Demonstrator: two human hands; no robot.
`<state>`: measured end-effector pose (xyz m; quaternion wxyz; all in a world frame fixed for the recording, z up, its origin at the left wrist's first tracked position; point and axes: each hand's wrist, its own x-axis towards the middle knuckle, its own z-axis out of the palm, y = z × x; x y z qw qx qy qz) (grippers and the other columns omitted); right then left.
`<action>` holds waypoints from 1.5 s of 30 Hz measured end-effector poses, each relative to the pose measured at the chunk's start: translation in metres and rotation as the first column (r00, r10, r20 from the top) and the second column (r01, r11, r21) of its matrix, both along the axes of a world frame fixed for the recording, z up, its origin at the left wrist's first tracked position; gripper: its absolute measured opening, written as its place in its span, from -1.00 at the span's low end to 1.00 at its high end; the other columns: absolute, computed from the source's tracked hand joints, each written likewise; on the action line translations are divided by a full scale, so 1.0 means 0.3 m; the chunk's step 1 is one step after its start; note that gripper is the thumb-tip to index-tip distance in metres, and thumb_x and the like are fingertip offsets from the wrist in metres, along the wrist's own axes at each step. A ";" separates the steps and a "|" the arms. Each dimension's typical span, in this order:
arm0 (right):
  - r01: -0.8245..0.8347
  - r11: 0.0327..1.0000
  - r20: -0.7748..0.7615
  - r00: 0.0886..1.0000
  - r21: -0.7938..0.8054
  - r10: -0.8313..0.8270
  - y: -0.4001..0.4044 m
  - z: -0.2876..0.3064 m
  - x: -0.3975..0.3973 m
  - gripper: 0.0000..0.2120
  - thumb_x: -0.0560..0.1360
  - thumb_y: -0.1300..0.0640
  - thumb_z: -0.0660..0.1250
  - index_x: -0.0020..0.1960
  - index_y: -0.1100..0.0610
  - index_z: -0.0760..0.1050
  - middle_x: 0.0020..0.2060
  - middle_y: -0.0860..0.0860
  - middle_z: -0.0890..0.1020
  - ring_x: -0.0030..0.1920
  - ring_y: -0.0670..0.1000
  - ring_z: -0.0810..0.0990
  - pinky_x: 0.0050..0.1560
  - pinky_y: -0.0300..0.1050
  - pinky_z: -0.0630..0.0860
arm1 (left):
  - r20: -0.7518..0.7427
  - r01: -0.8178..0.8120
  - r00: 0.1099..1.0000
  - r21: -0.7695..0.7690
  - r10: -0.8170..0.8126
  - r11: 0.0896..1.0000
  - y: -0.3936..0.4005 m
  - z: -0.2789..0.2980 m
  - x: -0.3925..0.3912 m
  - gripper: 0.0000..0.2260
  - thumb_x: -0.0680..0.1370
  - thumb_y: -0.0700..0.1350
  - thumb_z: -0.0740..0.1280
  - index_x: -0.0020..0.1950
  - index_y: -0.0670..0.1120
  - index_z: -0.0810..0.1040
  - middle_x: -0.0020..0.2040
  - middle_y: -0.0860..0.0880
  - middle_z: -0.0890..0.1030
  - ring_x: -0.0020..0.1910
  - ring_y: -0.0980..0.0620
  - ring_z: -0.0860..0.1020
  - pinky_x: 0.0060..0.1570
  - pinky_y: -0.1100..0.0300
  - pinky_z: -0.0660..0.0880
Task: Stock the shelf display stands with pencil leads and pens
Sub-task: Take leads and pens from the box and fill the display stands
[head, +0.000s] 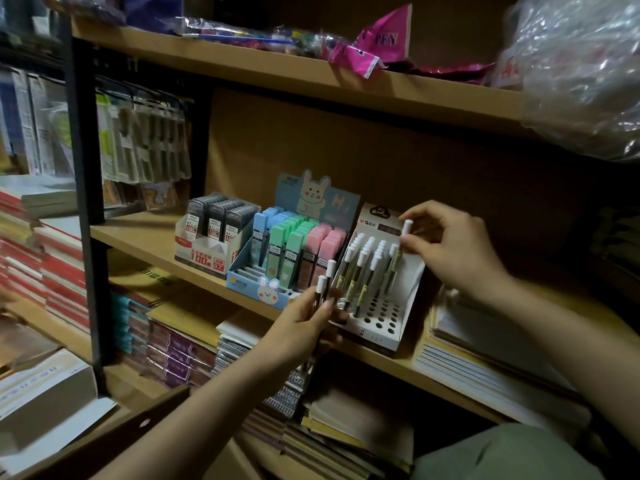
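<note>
Right hand: my right hand (pixel 446 244) pinches 1 pen (pixel 403 237) near its white cap between thumb and fingertips, the rest of the fingers loosely curled; the pen stands over the back rows of the pen stand (pixel 381 296).
Left hand: my left hand (pixel 304 323) grips a small bunch of spare pens (pixel 325 282) — 2 white caps show above my fingers — just beside the stand's front left corner.
Pen stand: a white, tilted cardboard tray of round holes on the middle shelf (pixel 145 237); the back rows hold pens, the front holes look unfilled.
Lead stands: the pastel lead-case stand (pixel 294 247) and the grey lead-case box (pixel 214 230) sit to the left and look full.
How a pen handles: light, stiff and slim, with a smooth barrel that I judge could slip — so I hold it high, just under the cap, and let the tip find its hole.
Risk: the cardboard stand is light; a hard push could shift it or knock neighbouring pens.
</note>
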<state>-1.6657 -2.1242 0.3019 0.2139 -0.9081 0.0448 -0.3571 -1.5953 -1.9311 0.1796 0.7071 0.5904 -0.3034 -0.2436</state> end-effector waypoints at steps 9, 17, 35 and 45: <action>-0.013 1.000 0.012 1.000 0.014 0.013 -0.031 -0.073 0.050 -0.77 0.47 0.23 0.45 0.07 0.02 0.56 -0.12 -0.16 0.60 -0.16 -0.27 0.63 -0.15 -0.42 0.57 | 0.028 -0.027 0.999 0.095 0.024 0.995 -0.006 -0.024 0.016 -0.79 0.68 -0.07 0.10 0.17 0.02 0.52 -0.12 0.01 0.55 -0.24 0.08 0.44 -0.24 0.21 0.38; 0.064 0.998 0.009 0.998 0.008 -0.064 -0.033 -0.070 0.088 -0.76 0.49 0.24 0.42 0.12 0.05 0.54 -0.06 -0.07 0.59 -0.20 -0.19 0.62 -0.28 -0.49 0.51 | -0.010 -0.011 1.000 0.085 0.012 0.996 -0.030 -0.026 0.022 -0.78 0.68 -0.12 0.10 0.18 0.04 0.52 0.04 0.02 0.55 -0.13 0.12 0.44 -0.17 0.17 0.36; 0.130 0.989 -0.026 0.991 -0.066 -0.132 -0.004 -0.060 0.081 -0.75 0.47 0.22 0.45 0.11 0.08 0.50 -0.09 -0.10 0.53 -0.14 -0.14 0.58 -0.27 -0.44 0.42 | -0.043 -0.007 0.999 0.075 0.011 0.997 -0.021 -0.030 0.030 -0.78 0.68 -0.12 0.10 0.16 0.07 0.51 0.21 -0.03 0.55 -0.07 0.06 0.45 -0.14 0.13 0.37; 0.195 0.972 -0.086 0.974 -0.128 -0.207 -0.021 -0.083 0.093 -0.89 0.46 0.17 0.46 -0.06 0.07 0.56 -0.11 -0.05 0.54 -0.09 -0.08 0.52 -0.24 -0.42 0.32 | -0.163 0.132 0.977 -0.042 -0.137 0.990 0.008 -0.004 0.037 -0.75 0.64 -0.27 0.15 0.24 -0.06 0.49 0.05 -0.12 0.60 -0.07 -0.02 0.52 -0.13 0.16 0.50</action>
